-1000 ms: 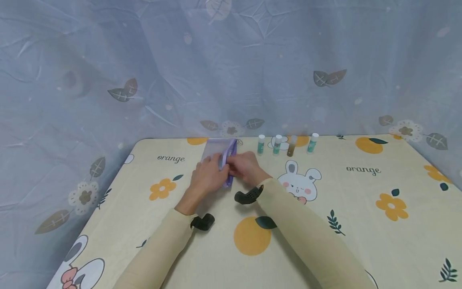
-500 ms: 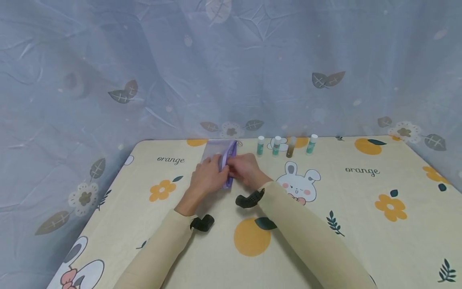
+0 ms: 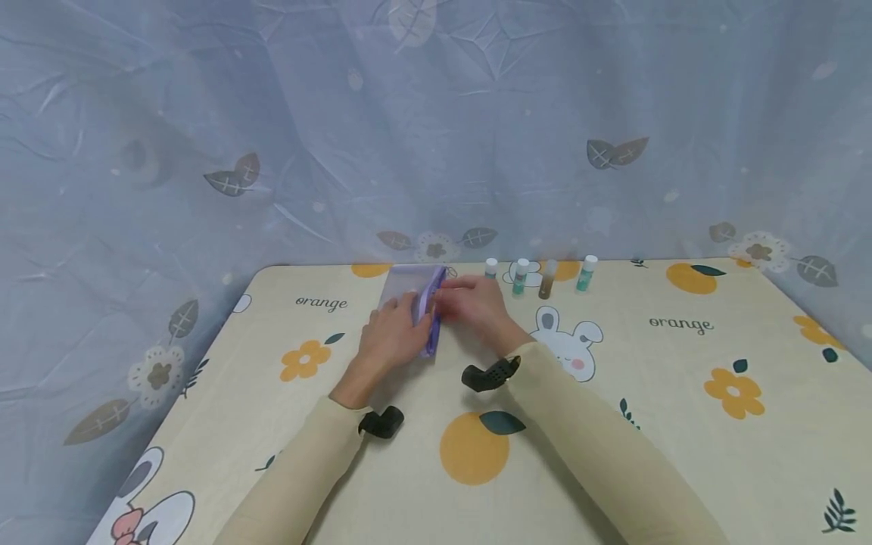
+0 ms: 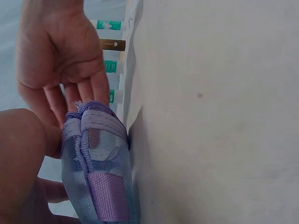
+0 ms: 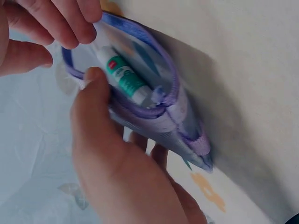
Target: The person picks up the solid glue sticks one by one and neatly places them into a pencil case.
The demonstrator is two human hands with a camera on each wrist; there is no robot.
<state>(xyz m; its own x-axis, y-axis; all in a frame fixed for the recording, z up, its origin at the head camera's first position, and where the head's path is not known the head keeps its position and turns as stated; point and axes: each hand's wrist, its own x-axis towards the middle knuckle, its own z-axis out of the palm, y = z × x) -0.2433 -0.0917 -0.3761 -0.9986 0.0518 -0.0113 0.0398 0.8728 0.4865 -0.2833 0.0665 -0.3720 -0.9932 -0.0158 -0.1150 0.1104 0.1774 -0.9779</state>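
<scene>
A purple mesh zip pouch (image 3: 403, 278) lies on the table near its back edge, its mouth facing right. My left hand (image 3: 393, 333) holds the pouch's near side by the rim, the thumb at the mouth. In the right wrist view, a green glue stick (image 5: 125, 79) with white ends lies inside the gaping pouch. My right hand (image 3: 474, 306) is at the mouth, fingers extended and nothing seen in them. Its fingertips (image 5: 86, 32) are close to the rim; whether they touch it I cannot tell. The palm faces the left wrist camera.
Beyond my right hand stand several small tubes: green glue sticks with white caps (image 3: 521, 277) (image 3: 587, 274), one partly hidden (image 3: 490, 267) by the hand, and a brown tube (image 3: 547, 281) with a clear top. A patterned cloth (image 3: 674, 424) covers the table; a blue-grey curtain (image 3: 436, 136) hangs behind.
My right hand has drawn slightly out of the pouch's mouth, moving right and back, and its fingers have straightened. The left hand and the pouch stay in place.
</scene>
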